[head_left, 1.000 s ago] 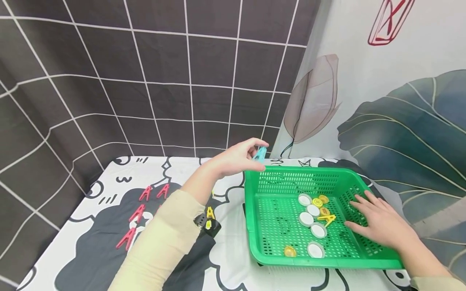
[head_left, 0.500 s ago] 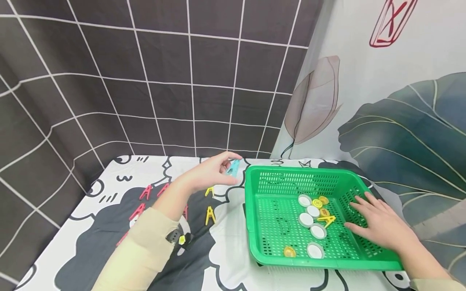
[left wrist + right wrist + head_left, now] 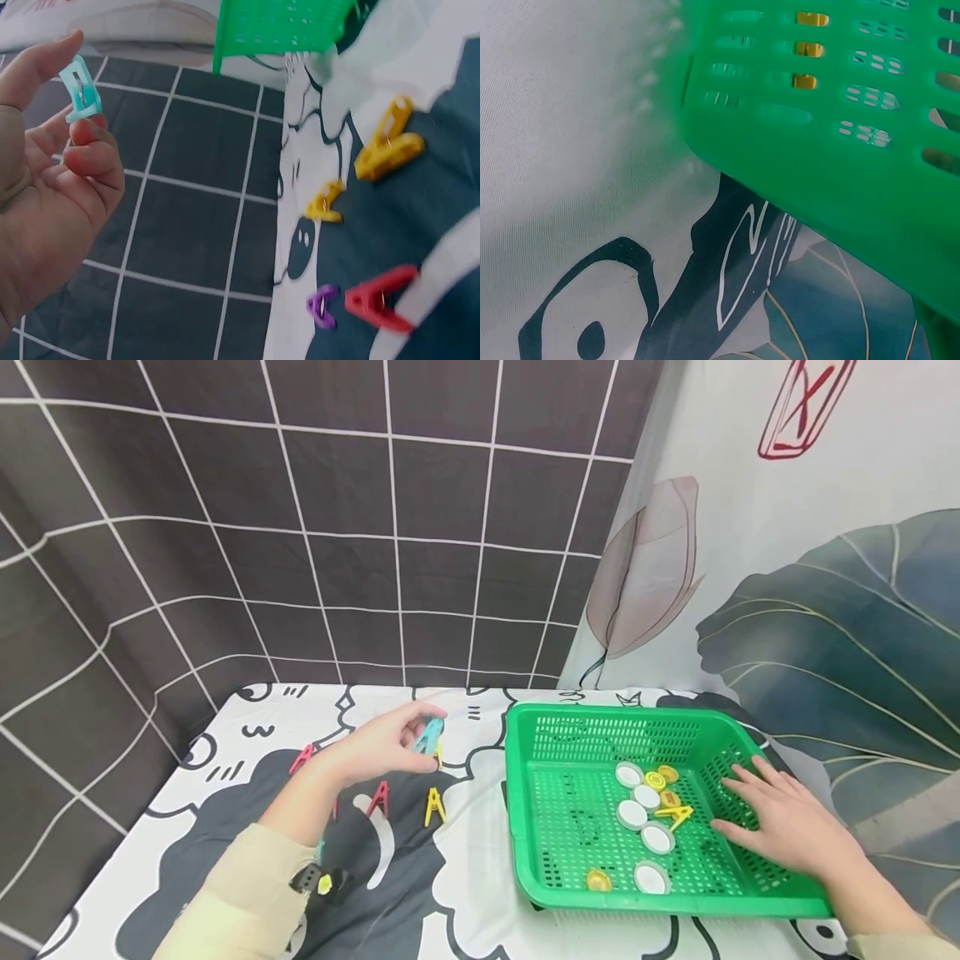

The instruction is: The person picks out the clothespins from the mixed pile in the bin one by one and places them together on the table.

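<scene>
My left hand (image 3: pixel 375 743) pinches a light blue clothespin (image 3: pixel 429 737) between thumb and fingers, raised over the cloth left of the basket. In the left wrist view, the same clothespin (image 3: pixel 82 94) sits at the fingertips. Below and around that hand lie a yellow clothespin (image 3: pixel 434 807) and a red clothespin (image 3: pixel 378 798); a purple clothespin (image 3: pixel 322 306) shows in the left wrist view. Fingers spread, my right hand (image 3: pixel 783 818) rests at the right wall of the green basket (image 3: pixel 514 827). It is out of sight in the right wrist view.
Several white round caps (image 3: pixel 632 814), a few yellow discs (image 3: pixel 597 881) and a yellow clothespin (image 3: pixel 677 815) lie in the basket. Another red clothespin (image 3: pixel 302 758) lies farther left, partly behind the left arm. A dark gridded curtain (image 3: pixel 435 577) hangs behind the table.
My left hand has moved left and down from the basket's back left corner to above the loose clothespins, still pinching the light blue one. The right hand stays in place.
</scene>
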`<state>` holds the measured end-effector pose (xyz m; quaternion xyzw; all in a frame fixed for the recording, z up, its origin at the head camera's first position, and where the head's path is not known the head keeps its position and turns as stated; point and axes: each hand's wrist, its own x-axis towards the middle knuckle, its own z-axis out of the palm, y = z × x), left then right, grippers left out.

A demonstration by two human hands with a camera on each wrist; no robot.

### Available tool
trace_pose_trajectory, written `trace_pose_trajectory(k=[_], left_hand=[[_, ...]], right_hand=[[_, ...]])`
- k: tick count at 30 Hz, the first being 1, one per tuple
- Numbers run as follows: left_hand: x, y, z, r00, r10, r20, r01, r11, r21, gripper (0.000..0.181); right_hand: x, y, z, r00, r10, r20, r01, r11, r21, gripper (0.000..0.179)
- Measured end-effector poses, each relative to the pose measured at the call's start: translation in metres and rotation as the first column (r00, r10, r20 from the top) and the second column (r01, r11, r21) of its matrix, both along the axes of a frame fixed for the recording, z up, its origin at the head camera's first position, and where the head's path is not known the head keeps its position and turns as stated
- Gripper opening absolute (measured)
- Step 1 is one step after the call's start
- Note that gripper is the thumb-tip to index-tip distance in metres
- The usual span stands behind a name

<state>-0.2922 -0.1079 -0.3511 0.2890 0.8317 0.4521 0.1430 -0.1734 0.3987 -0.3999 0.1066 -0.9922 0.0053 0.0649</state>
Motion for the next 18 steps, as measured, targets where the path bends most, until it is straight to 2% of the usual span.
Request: trace_pose_trajectory(k=[7,13,18], left_hand=[[0.009,-0.023,-0.016,0.999,0.004,-0.033,-0.007,0.995,-0.095,0.063],[0.025,-0.043,-0.036,1.000,0.029,0.008,-0.028,0.993,-0.115,0.065],[0.037,-0.055,-0.051,0.999,0.051,-0.018,-0.053,0.988,-0.146,0.066]], right_hand=[[0.000,0.000,-0.003,1.000,-0.003,-0.003,0.003,1.000,0.004,0.070],[-0.002,0.001,-0.004,1.000,0.004,-0.005,-0.004,1.000,0.005,0.070],[-0.002,0.003,-0.004,1.000,0.017,-0.025,-0.017,1.000,0.004,0.070]])
